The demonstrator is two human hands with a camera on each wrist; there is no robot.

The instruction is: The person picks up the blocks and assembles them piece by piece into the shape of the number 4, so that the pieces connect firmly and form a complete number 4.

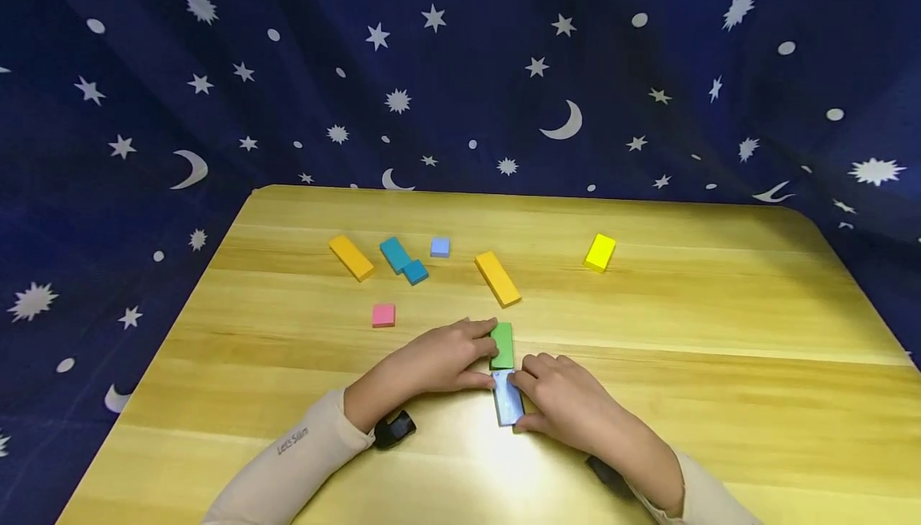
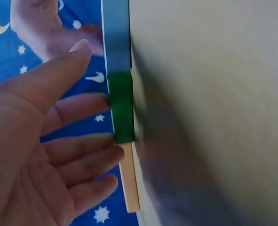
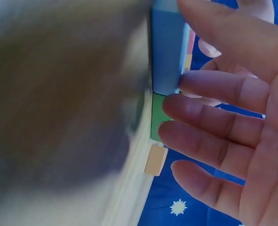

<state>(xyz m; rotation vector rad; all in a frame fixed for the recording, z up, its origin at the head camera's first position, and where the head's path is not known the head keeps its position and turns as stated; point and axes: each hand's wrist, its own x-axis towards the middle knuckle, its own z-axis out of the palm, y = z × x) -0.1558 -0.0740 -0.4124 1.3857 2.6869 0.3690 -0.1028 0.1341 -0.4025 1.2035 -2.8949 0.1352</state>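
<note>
A green block [image 1: 502,346] and a light blue block [image 1: 508,399] lie end to end in a line on the table. My left hand [image 1: 453,355] is on their left side, its index and middle fingertips at the green block and the thumb extended towards the blue one. In the left wrist view those fingers [image 2: 84,150] look long and loosely bent beside the green block [image 2: 121,108]. My right hand [image 1: 568,397] touches the blue block's right side, index fingertip near its far end and thumb by its near corner. The right wrist view shows the other fingers [image 3: 209,141] extended.
Beyond the hands lie two orange blocks [image 1: 498,278], two teal blocks [image 1: 395,255], a small periwinkle block [image 1: 440,247] and a pink block [image 1: 384,315]. A yellow block [image 1: 600,252] sits farther right. A dark blue star-patterned cloth [image 1: 460,69] hangs behind the wooden table [image 1: 719,309].
</note>
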